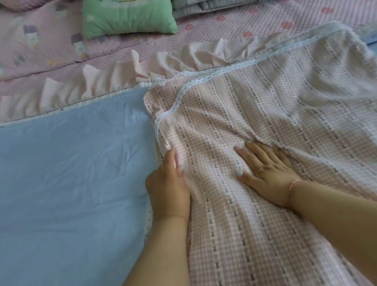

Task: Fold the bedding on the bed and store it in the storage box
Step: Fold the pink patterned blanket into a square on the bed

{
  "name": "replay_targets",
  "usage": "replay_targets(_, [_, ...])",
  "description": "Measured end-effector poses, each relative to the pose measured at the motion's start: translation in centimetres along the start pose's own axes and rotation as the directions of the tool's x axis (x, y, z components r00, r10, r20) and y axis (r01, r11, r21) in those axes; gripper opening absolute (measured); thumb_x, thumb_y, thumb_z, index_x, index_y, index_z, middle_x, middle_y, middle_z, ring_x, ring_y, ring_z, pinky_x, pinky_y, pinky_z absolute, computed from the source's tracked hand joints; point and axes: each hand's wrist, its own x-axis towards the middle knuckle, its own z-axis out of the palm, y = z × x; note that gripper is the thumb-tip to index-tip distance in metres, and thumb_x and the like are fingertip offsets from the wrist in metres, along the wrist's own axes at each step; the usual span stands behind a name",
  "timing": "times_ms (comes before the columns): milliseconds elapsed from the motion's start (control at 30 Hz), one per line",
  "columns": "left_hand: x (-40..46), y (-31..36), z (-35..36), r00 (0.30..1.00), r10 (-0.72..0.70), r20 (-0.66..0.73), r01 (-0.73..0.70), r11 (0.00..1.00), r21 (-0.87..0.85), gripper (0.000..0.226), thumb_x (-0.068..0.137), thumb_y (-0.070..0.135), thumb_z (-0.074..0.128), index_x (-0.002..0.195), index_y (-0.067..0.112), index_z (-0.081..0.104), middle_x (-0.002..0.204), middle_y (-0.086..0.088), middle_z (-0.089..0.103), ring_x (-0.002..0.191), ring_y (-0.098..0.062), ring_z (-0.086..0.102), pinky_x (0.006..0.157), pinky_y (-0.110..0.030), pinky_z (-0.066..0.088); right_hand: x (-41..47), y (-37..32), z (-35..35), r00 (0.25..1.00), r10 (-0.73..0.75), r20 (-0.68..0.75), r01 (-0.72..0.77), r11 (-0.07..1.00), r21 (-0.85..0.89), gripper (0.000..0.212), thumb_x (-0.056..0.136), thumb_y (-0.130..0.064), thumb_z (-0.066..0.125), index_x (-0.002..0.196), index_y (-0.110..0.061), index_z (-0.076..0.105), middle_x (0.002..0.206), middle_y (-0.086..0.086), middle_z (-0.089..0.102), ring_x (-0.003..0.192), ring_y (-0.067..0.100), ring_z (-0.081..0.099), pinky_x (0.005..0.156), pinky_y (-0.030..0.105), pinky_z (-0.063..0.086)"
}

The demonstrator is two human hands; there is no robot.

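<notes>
Both hands rest on the pink checked quilt (264,109): left hand (166,188) at its folded edge, right hand (266,167) flat.

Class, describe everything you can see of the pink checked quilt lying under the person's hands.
The pink checked quilt looks like soft, puckered cotton with white stripes, small dark crosses and white lace trim. Its blue underside faces up on the left; the checked part is folded over it, wrinkled. The left hand touches the folded edge; the right hand presses flat on top.

Green cushion (127,7) propped at bed head, beside pink pillow (22,51)
</notes>
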Motion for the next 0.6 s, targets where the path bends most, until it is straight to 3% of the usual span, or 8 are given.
replay_targets(67, [0.5, -0.4, -2.1, 0.988, -0.144, 0.053, 0.144, 0.990, 0.003, 0.036, 0.096, 0.012, 0.049, 0.131, 0.018, 0.054, 0.109, -0.020, 0.066, 0.096, -0.037, 0.061, 0.073, -0.030, 0.039, 0.1, 0.1, -0.7, 0.999, 0.000, 0.033, -0.002, 0.998, 0.061, 0.059, 0.095, -0.059, 0.019, 0.148, -0.045, -0.002, 0.159, -0.013, -0.010, 0.145, 0.008, -0.015, 0.117, 0.037, -0.013])
replay_targets(133, [1.0, -0.3, -3.9, 0.976, -0.180, 0.126, 0.165, 0.979, 0.120, 0.045, 0.095, 0.012, 0.049, 0.139, 0.021, 0.044, 0.121, -0.020, 0.061, 0.109, -0.038, 0.056, 0.087, -0.036, 0.042, -0.6, 0.3, -1.5, 0.998, -0.022, 0.063, 0.017, 0.996, 0.082, 0.058, 0.096, -0.056, 0.018, 0.150, -0.038, 0.005, 0.160, -0.008, -0.007, 0.146, 0.012, -0.012, 0.119, 0.041, -0.006])
replay_targets(200, [0.3, 1.6, -5.0, 0.971, -0.223, 0.087, 0.186, 0.933, 0.308, 0.060, 0.092, 0.018, 0.054, 0.148, 0.022, 0.030, 0.137, -0.016, 0.047, 0.126, -0.036, 0.042, 0.103, -0.044, 0.034, -2.7, -0.1, -2.0, 0.990, -0.076, 0.121, 0.080, 0.996, -0.027, 0.069, 0.089, -0.059, 0.005, 0.152, -0.029, 0.009, 0.160, -0.001, -0.009, 0.147, 0.020, -0.013, 0.119, 0.048, 0.000])
replay_targets(233, [-0.9, 3.4, -5.0, 0.982, -0.184, 0.049, 0.152, 0.915, 0.373, 0.066, 0.092, 0.024, 0.054, 0.150, 0.023, 0.024, 0.146, -0.013, 0.037, 0.135, -0.033, 0.032, 0.111, -0.048, 0.026, -4.2, -0.3, -1.9, 0.983, -0.097, 0.154, 0.115, 0.987, -0.112, 0.079, 0.082, -0.062, -0.005, 0.152, -0.029, 0.009, 0.160, 0.000, -0.012, 0.146, 0.022, -0.014, 0.118, 0.050, 0.001])
replay_targets(300, [-6.2, 7.4, -4.2, 0.989, 0.058, 0.137, -0.100, 0.941, 0.323, 0.065, 0.093, 0.040, 0.043, 0.152, 0.028, 0.018, 0.158, -0.009, 0.018, 0.146, -0.027, 0.012, 0.119, -0.052, 0.005, -8.3, -0.5, -0.8, 0.979, -0.102, 0.175, 0.136, 0.971, -0.196, 0.098, 0.066, -0.073, -0.016, 0.152, -0.030, 0.006, 0.158, -0.004, -0.018, 0.146, 0.019, -0.016, 0.119, 0.048, -0.002])
replay_targets(400, [-16.6, 8.2, -3.5, 0.852, 0.228, 0.471, -0.345, 0.921, 0.179, 0.061, 0.096, 0.059, 0.015, 0.153, 0.037, 0.011, 0.163, -0.003, 0.005, 0.150, -0.021, -0.007, 0.117, -0.047, -0.011, -13.8, 0.1, 0.8, 0.993, -0.073, 0.093, 0.081, 0.993, -0.086, 0.065, 0.093, -0.063, 0.010, 0.150, -0.038, -0.007, 0.156, -0.017, -0.016, 0.143, 0.005, -0.019, 0.117, 0.036, -0.012])
replay_targets(500, [-20.0, 4.1, -4.9, 0.889, 0.024, 0.458, -0.203, 0.916, 0.345, 0.065, 0.093, 0.061, 0.005, 0.151, 0.034, -0.006, 0.161, 0.000, -0.009, 0.147, -0.019, -0.016, 0.116, -0.043, -0.014, -18.0, 5.7, -0.5, 0.992, 0.115, 0.042, -0.105, 0.975, -0.194, 0.064, 0.093, -0.063, 0.013, 0.148, -0.041, -0.012, 0.154, -0.020, -0.017, 0.143, 0.006, -0.020, 0.117, 0.040, -0.015])
replay_targets(600, [-20.1, 2.7, -7.9, 0.866, -0.258, 0.428, 0.011, 0.866, 0.499, 0.071, 0.092, 0.054, 0.000, 0.153, 0.019, -0.011, 0.161, -0.002, -0.014, 0.148, -0.020, -0.017, 0.118, -0.040, -0.016, -22.6, 12.1, -2.4, 0.923, 0.385, 0.001, -0.374, 0.897, -0.237, 0.071, 0.089, -0.068, 0.008, 0.150, -0.037, -0.010, 0.159, -0.011, -0.014, 0.145, 0.010, -0.016, 0.119, 0.043, -0.007])
